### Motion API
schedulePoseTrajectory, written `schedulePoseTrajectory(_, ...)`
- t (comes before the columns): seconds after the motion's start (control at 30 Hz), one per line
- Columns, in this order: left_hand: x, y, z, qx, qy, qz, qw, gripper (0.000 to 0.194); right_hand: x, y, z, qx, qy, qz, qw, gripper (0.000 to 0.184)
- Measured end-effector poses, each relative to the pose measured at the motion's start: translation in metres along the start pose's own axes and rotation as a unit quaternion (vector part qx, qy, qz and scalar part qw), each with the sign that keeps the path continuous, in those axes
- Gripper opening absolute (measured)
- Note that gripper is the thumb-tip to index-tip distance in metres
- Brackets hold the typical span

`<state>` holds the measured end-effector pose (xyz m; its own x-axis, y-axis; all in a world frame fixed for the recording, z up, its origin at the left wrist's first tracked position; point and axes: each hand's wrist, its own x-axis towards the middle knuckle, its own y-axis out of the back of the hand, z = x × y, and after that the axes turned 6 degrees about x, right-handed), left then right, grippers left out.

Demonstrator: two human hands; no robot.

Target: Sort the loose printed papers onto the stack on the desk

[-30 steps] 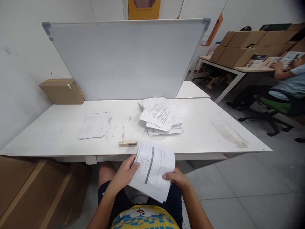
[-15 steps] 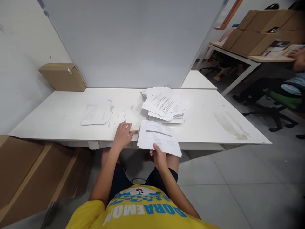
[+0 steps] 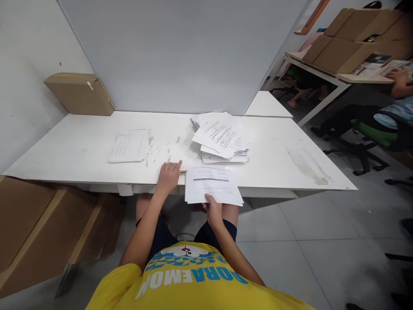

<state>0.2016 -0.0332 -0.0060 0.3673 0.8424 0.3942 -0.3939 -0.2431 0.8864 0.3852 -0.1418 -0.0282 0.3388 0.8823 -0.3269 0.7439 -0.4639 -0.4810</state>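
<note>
My right hand [image 3: 213,210] is closed on the near edge of a small stack of printed sheets [image 3: 211,187], thumb on top. The stack is held tilted over the desk's front edge, and its top sheet carries a dark band across the print. My left hand [image 3: 168,175] is beside the stack's left edge, fingers bent around the end of a thin pale strip [image 3: 183,169]. Only a short piece of that strip shows between hand and paper, so its kind is unclear. Beyond the sheets lies an untidy pile of printed papers [image 3: 222,135].
A neater stack of papers [image 3: 129,146] lies left on the white desk [image 3: 87,150]. A cardboard box [image 3: 80,94] stands at the back left, against a grey partition [image 3: 180,56]. More cardboard boxes [image 3: 64,228] are below left. Another person sits at a desk on the right.
The held sheets have turned slightly flatter and squarer to me. My left hand has closed up from its more spread pose beside them. The whole view has shifted a little.
</note>
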Motion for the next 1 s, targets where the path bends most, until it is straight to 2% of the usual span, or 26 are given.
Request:
schedulePoseTrajectory(0.37,0.001,0.0,0.001,-0.029,-0.01,-0.008,0.999,0.047,-0.001,0.008,0.006,0.019,-0.03,-0.017,0.999,0.027)
schedulePoseTrajectory(0.53,0.003,0.003,0.005,-0.022,-0.017,-0.018,0.999,0.046,0.0,0.006,0.001,0.016,-0.019,-0.021,0.999,0.024)
schedulePoseTrajectory(0.83,0.01,0.008,0.001,0.068,-0.063,-0.066,0.994,0.05,0.004,0.005,-0.014,-0.018,0.013,-0.063,0.998,0.02)
schedulePoseTrajectory(1.0,0.013,0.007,-0.002,0.081,-0.084,-0.044,0.992,0.05,-0.001,0.003,-0.011,-0.037,0.008,-0.03,0.999,0.019)
